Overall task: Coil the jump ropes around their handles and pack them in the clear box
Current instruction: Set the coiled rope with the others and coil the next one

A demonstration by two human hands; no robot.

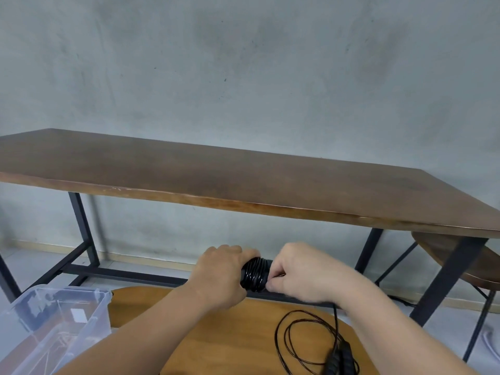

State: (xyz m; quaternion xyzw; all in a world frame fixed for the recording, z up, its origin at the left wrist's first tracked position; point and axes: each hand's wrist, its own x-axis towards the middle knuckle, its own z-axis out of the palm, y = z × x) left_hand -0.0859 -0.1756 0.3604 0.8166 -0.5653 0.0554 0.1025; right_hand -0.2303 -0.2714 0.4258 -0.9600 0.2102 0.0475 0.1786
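- I see my left hand (220,274) wrapped round the handles of the jump rope (254,274), fingers curled tight, I judge to keep the bundle from turning.
- My right hand (295,272) pinches the rope at the right end of the black coils, probably tucking or tightening the last turn.
- That bundle is held in the air above the far edge of the round wooden stool (243,334), below the long tabletop (243,180).
- A second jump rope (319,345) lies loose on the stool, right of my arms, not yet coiled.
- The clear box (54,318) sits left of the stool, open, within easy reach for packing.
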